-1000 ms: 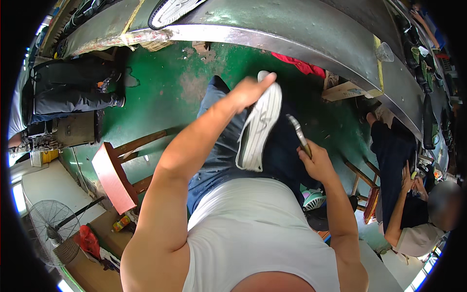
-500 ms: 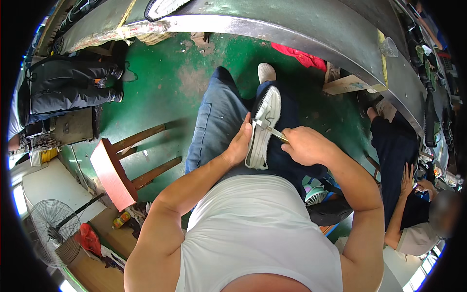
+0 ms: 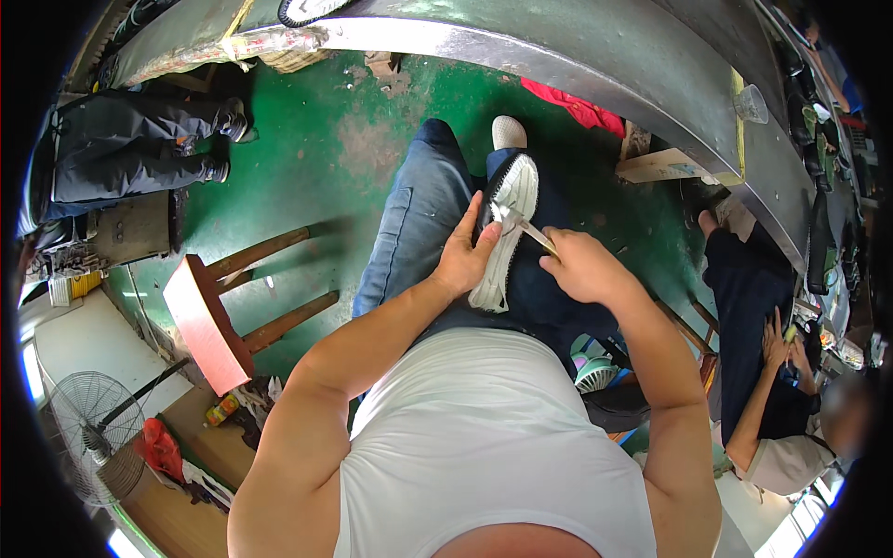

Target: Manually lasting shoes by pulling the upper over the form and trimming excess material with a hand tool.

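Note:
A shoe (image 3: 508, 256) with a white, ridged sole and a dark rim lies sole up across my lap, its one end toward my waist. My left hand (image 3: 463, 256) grips its left edge, the fingers along the side and the thumb near the sole. My right hand (image 3: 584, 265) is closed round the yellowish handle of a short tool with a pale, broad head (image 3: 517, 221). That head is at the middle of the sole. Whether it is a brush or a hammer I cannot make out.
A long grey metal bench (image 3: 558, 51) curves across the far side. To the left stand a reddish wooden stool (image 3: 206, 325) and a fan (image 3: 98, 432). One person in dark trousers (image 3: 130, 149) is at left; another (image 3: 758, 372) sits at right. Red cloth (image 3: 577, 104) hangs under the bench.
The tool's head has shifted slightly up along the sole, and my right hand has moved up a little with it. My left thumb now reaches farther over the sole's edge.

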A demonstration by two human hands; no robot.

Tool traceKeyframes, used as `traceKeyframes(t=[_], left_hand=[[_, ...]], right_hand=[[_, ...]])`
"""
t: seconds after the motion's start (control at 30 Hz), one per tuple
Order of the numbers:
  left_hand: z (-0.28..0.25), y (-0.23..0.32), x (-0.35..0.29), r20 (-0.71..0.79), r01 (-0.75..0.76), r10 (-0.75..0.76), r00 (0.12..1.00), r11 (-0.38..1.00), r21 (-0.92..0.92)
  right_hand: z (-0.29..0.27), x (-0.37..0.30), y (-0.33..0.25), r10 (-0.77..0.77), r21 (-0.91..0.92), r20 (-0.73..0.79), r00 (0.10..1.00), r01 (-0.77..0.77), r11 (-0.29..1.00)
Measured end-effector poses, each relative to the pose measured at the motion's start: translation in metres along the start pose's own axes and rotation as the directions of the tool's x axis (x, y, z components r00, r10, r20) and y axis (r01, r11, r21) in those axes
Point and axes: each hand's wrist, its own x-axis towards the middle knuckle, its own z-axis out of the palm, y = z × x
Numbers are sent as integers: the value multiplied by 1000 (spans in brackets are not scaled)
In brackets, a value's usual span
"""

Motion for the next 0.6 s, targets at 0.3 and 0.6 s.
traceKeyframes(t=[0.3, 0.6], left_hand=[[-7, 11, 1, 48, -205, 199, 979, 944, 257], [-7, 26, 11, 218, -461, 411, 885, 719, 520]], right_hand=[[92, -12, -9, 236, 573, -67, 969, -156, 805], [78, -16, 21, 109, 905, 409, 906, -418, 79]])
